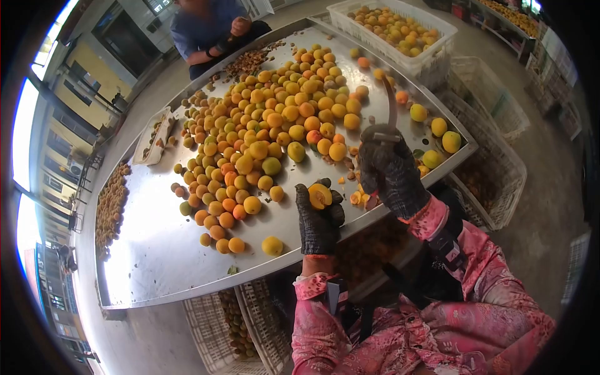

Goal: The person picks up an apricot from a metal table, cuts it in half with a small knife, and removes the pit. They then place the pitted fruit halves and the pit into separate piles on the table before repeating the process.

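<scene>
- Apricot (320,195): a cut orange fruit with its open face turned up, held above the near edge of the counter.
- Left hand (319,220): black-gloved; its grip is clenched on the apricot. The fingertips wrap the fruit from below and at both sides, so the fruit sits at the top of the grip.
- Right hand (392,175): black-gloved, just to the right of the apricot and not touching it. Its grip is clenched on the handle of a knife (391,103), whose dark, narrow blade points away over the counter.
- Fruit scraps (357,197): small orange pieces on the counter between the two hands.
- Counter (156,250): a steel sheet with a raised rim.
- Heap of apricots (269,119): whole yellow and orange fruit spread across the middle of the counter, beyond both hands.
- White crate (431,59): at the far right corner, filled with fruit.
- Second person (206,31): in blue, at the far side of the counter.
</scene>
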Available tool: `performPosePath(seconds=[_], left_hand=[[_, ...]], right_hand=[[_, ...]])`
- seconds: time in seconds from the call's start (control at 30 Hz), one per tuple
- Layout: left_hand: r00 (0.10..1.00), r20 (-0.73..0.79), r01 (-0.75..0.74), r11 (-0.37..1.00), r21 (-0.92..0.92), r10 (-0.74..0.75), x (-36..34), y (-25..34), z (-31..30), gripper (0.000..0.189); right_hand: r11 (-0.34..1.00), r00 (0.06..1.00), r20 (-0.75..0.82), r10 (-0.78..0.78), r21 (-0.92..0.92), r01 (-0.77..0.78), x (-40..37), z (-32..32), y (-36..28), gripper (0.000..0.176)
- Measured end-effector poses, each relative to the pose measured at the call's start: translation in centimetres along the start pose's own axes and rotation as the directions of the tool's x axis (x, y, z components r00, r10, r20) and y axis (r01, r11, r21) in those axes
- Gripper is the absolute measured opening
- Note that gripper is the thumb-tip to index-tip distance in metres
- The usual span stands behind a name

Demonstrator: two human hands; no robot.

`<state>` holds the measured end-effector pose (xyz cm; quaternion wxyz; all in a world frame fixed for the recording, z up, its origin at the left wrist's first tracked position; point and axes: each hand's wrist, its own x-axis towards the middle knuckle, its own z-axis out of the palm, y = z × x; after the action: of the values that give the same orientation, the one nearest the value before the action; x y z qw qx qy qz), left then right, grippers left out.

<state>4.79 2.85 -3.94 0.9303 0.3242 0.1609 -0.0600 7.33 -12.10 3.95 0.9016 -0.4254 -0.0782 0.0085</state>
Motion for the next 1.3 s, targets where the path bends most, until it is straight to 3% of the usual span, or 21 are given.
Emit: performPosePath(seconds=[0.1, 0.17, 0.23, 0.27, 0.4, 0.43, 0.47, 0.5, 0.57, 0.63, 0.7, 0.73, 0.8, 0.93, 0.97, 1.0, 1.03, 1.1, 1.17, 1.23, 1.3], left_hand=[[1.0, -0.022, -0.013, 0.999, 0.046, 0.014, 0.4, -0.5, 0.1, 0.051], [0.999, -0.045, -0.007, 1.0, 0.026, 0.009, 0.6, -0.5, 0.3, 0.05], [0.997, -0.072, -0.005, 1.0, 0.004, 0.005, 0.7, -0.6, 0.1, 0.05], [0.996, -0.09, 0.013, 1.0, 0.0, -0.013, 0.7, -0.6, -0.1, 0.052], [0.989, -0.146, -0.005, 1.0, -0.004, 0.005, 0.5, -0.7, 0.3, 0.052], [0.989, -0.147, -0.004, 1.0, -0.004, 0.003, 0.0, -0.8, 0.8, 0.052], [0.982, -0.14, -0.113, 0.989, 0.098, 0.126, -0.7, -0.9, 1.4, 0.051], [0.961, -0.12, -0.221, 0.955, 0.198, 0.247, -1.0, -1.0, 1.6, 0.05], [0.978, -0.09, -0.175, 0.972, 0.157, 0.19, -0.1, -1.2, 0.3, 0.046], [0.989, -0.061, -0.123, 0.985, 0.117, 0.131, 0.4, -1.2, -1.1, 0.043], [0.996, 0.086, 0.046, 0.993, -0.107, -0.036, 0.5, -0.6, -1.6, 0.034], [0.996, 0.085, 0.048, 0.993, -0.108, -0.039, 0.9, -1.0, -1.5, 0.034], [0.98, -0.166, -0.144, 0.966, -0.216, 0.109, 1.8, -2.0, -0.7, 0.032], [0.98, -0.13, -0.172, 0.966, -0.196, 0.148, 0.8, -1.8, 0.2, 0.032], [0.916, -0.006, -0.361, 0.828, 0.43, 0.402, 0.7, -2.0, -0.4, 0.032], [0.823, 0.245, -0.442, 0.307, 0.843, 0.512, 0.7, -2.2, -0.8, 0.032], [0.825, 0.245, -0.441, 0.308, 0.843, 0.51, 0.9, -2.5, -1.0, 0.032], [0.67, 0.379, -0.368, -0.159, 0.916, 0.638, 1.0, -2.7, -0.9, 0.032], [0.672, 0.35, -0.369, -0.114, 0.922, 0.653, 1.7, -3.1, -1.8, 0.036], [0.673, 0.325, -0.375, -0.072, 0.924, 0.664, 2.2, -3.5, -2.6, 0.039], [0.747, 0.116, -0.39, 0.291, 0.874, 0.655, 2.3, -3.4, -2.3, 0.041]], right_hand=[[0.994, 0.994, -0.093, -0.063, 0.088, 0.071, 1.7, 1.3, 1.6, 0.015], [0.978, 0.999, 0.039, -0.008, 0.208, -0.001, 3.1, 0.3, 3.3, 0.026], [0.99, 0.996, 0.006, -0.086, 0.109, 0.085, 3.8, 0.6, 4.8, 0.025], [0.852, 0.895, 0.171, -0.412, -0.276, 0.445, 4.3, 0.5, 5.4, 0.026], [0.987, 0.987, -0.056, -0.151, 0.046, 0.154, 4.4, 1.0, 6.7, 0.027], [0.936, 0.943, -0.068, -0.326, -0.163, 0.312, 4.7, 1.4, 6.9, 0.015], [0.82, 0.872, -0.042, -0.488, -0.364, 0.442, 4.8, 1.5, 6.9, 0.022], [0.82, 0.872, -0.043, -0.487, -0.365, 0.44, 4.8, 1.5, 6.7, 0.022], [0.965, 0.963, -0.102, -0.248, -0.11, 0.236, 4.7, 1.5, 6.2, 0.017], [0.976, 0.972, -0.107, -0.209, 0.032, 0.214, 4.6, 1.1, 7.0, 0.014], [0.967, 0.979, -0.105, -0.174, 0.171, 0.19, 4.6, 1.2, 7.0, 0.026], [0.968, 0.982, -0.126, -0.144, 0.19, 0.166, 4.5, 1.2, 6.8, 0.024], [0.968, 0.983, -0.148, -0.111, 0.207, 0.14, 4.7, 1.2, 6.7, 0.022], [0.956, 0.977, -0.19, 0.097, 0.292, -0.038, 5.7, 0.7, 7.0, 0.017], [0.942, 0.969, -0.187, 0.159, 0.323, -0.092, 5.8, 0.6, 6.9, 0.016], [0.943, 0.969, -0.189, 0.158, 0.32, -0.091, 5.7, 0.5, 6.8, 0.016], [0.956, 0.978, -0.176, 0.109, 0.288, -0.055, 5.5, 0.5, 6.8, 0.016], [0.965, 0.986, -0.158, 0.061, 0.26, -0.018, 4.9, 1.0, 7.0, 0.017], [0.979, 0.97, -0.2, -0.136, 0.122, 0.162, 4.4, 2.0, 7.5, 0.019], [0.971, 0.967, -0.187, -0.174, 0.132, 0.201, 4.1, 1.9, 8.6, 0.024], [0.96, 0.966, -0.232, -0.114, 0.225, 0.168, 3.9, 2.1, 8.8, 0.027]])
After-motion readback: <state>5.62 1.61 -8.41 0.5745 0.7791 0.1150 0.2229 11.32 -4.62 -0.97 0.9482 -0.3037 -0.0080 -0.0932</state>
